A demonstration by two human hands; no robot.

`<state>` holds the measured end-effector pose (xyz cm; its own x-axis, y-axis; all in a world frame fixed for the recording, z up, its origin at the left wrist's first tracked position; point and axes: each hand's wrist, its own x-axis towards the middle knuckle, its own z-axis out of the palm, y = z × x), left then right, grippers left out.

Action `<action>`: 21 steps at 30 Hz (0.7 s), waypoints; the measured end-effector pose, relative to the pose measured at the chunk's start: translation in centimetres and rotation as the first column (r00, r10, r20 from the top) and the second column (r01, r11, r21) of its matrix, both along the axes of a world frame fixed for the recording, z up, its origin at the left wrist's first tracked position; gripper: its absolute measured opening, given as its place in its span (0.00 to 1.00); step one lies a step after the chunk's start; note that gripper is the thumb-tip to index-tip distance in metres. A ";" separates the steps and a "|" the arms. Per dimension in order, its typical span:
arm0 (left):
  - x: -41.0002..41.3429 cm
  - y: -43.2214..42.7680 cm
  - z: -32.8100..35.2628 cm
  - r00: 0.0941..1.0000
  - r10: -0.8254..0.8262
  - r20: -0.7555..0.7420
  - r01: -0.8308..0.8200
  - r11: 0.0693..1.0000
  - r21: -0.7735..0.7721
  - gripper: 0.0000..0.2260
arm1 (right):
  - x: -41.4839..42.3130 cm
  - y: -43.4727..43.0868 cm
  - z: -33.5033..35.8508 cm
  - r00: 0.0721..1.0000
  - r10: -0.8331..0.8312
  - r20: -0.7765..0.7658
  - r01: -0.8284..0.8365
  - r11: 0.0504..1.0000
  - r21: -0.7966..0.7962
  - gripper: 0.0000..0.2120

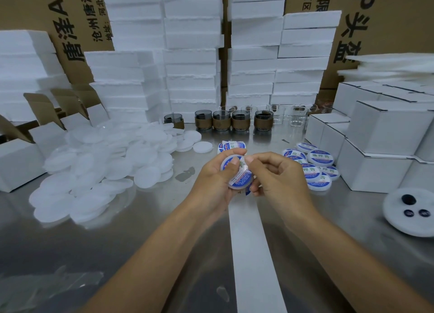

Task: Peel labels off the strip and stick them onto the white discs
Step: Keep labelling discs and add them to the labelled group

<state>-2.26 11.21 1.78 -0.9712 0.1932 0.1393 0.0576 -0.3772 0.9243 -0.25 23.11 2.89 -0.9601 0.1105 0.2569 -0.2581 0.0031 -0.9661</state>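
Note:
My left hand (215, 183) grips a white disc (243, 181) over the middle of the steel table, its thumb pressing on a blue-and-white label (229, 163) on the disc's face. My right hand (277, 179) pinches the label's right edge between thumb and fingers. The white backing strip (252, 254) runs from under my hands toward me. More labels on the strip (231, 146) lie just beyond my hands. A heap of bare white discs (105, 169) spreads at left. Several labelled discs (314, 164) are piled at right.
A row of dark glass cups with brown sleeves (234, 121) and clear glasses (288, 115) stands behind. White cartons (375, 148) are stacked at right, open cartons (47, 129) at left, foam stacks (192, 54) at the back. A white plate with dark pieces (411, 210) sits at right.

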 end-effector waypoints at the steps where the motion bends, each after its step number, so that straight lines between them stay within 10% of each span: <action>1: 0.0 -0.1 0.0 1.000 -0.001 -0.003 0.001 1.000 0.005 0.10 | 0.0 0.0 0.0 1.000 -0.009 -0.006 0.009 1.000 0.013 0.05; 21: 0.1 0.0 -0.1 0.998 -0.043 -0.046 0.039 0.996 -0.079 0.12 | -0.9 0.9 -1.2 0.937 -0.194 -0.291 0.329 0.771 0.545 0.11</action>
